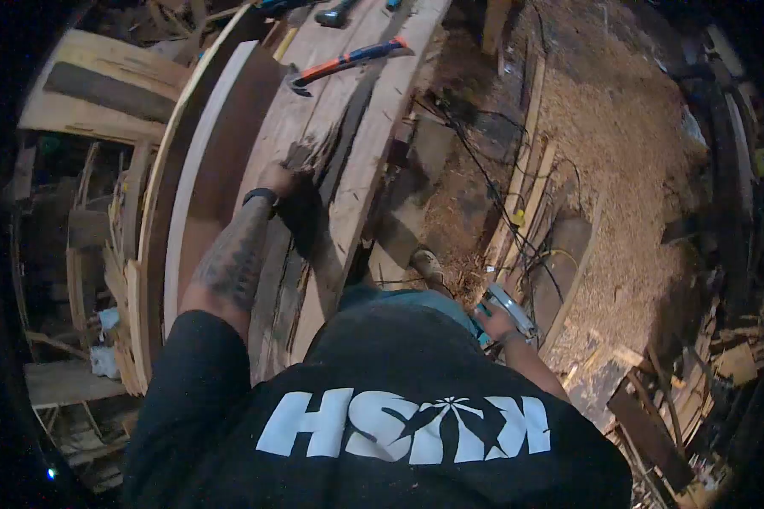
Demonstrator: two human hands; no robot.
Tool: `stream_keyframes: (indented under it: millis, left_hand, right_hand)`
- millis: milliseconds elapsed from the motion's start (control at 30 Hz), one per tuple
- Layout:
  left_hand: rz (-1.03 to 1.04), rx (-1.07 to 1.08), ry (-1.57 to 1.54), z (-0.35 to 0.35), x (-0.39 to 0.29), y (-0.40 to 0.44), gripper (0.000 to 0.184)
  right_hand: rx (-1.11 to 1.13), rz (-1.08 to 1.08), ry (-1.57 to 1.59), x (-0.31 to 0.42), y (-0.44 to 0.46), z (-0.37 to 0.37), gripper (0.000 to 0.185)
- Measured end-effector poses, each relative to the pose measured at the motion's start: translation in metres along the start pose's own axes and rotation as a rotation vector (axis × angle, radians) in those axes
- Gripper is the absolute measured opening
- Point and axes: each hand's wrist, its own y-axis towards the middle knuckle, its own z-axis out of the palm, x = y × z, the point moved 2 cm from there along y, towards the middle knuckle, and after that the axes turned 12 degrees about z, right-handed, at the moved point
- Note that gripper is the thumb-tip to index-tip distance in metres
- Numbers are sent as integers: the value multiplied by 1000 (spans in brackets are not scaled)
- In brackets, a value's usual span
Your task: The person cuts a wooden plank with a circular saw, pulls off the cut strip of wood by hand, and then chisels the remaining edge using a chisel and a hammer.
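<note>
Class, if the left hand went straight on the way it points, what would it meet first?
Probably the splintered wood right beside the left hand's fingers, before the hammer; depth is unclear.

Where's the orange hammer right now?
In the head view, the orange hammer lies on the boards, at the top, slightly left of centre, beyond the left hand.

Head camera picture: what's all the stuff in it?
Planks: several, brown, upper middle
Claw hammer: one, orange-blue, on planks
Unclear tool: one, dark, top edge
Board: one, white-edged brown, left
Power tool: one, teal-silver, right
Cables: several, black, right
Wood shavings: uncountable, tan, right
Scrap wood: many, brown, edges
Shoe: one, tan, centre
Trousers: one, teal, centre
Shirt: one, black, bottom
Wristband: one, black, left
Left hand: one, at planks
Right hand: one, holding power tool
</note>
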Motion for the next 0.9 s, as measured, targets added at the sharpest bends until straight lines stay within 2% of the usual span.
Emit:
stream_keyframes:
  millis: [100, 133, 233, 300, 367, 433, 500, 567, 600, 700, 733, 767, 800, 833, 867, 900]
  left_hand:
    - [-43, 65, -161, 12, 25, 17, 76]
    - [58, -7, -58, 32, 60, 41, 74]
    - [-18, 196, -176, 1, 23, 15, 73]
    - [245, 215, -11, 26, 60, 43, 71]
    - [215, 190, -32, 32, 68, 45, 69]
    - [-109, 102, -239, 26, 40, 38, 66]
    - [-72, -15, -193, 30, 34, 26, 67]
    - [-31, -99, -89, 15, 18, 3, 71]
    - [-31, -100, -165, 2, 5, -9, 66]
    - [-99, 28, -232, 3, 6, -5, 64]
    - [8, -119, -168, 38, 48, 22, 62]
    - [74, -34, -119, 24, 36, 16, 60]
    - [41, 73, -137, 43, 71, 41, 59]
    - [105, 16, -83, 31, 51, 29, 58]
    - [159, -30, -144, 35, 59, 29, 60]
    - [100, -54, -218, 32, 45, 20, 60]
  right_hand:
    - [42, 38, 53, -18, 11, 10, 72]
    - [62, 34, 82, -26, 20, 17, 71]
    - [140, 70, 176, -43, 35, 30, 65]
    - [67, 12, 76, -47, 33, 34, 63]
    - [110, 46, 126, -53, 37, 37, 69]
    - [95, 17, 73, -65, 53, 45, 71]
    - [42, -70, -39, -74, 58, 54, 71]
    - [-31, -188, -140, -63, 66, 52, 70]
    - [39, -124, -37, -17, 17, 22, 58]
    - [18, -144, 29, 4, 5, 10, 61]
    - [95, -77, -39, 9, 10, 5, 65]
    - [90, -68, -41, 9, 10, 5, 65]
    - [69, -59, -33, 12, 10, 2, 66]
    - [50, -55, -18, 15, 15, -1, 66]
    - [33, -71, 3, 14, 21, 2, 68]
    - [17, -87, 24, 14, 28, 6, 69]
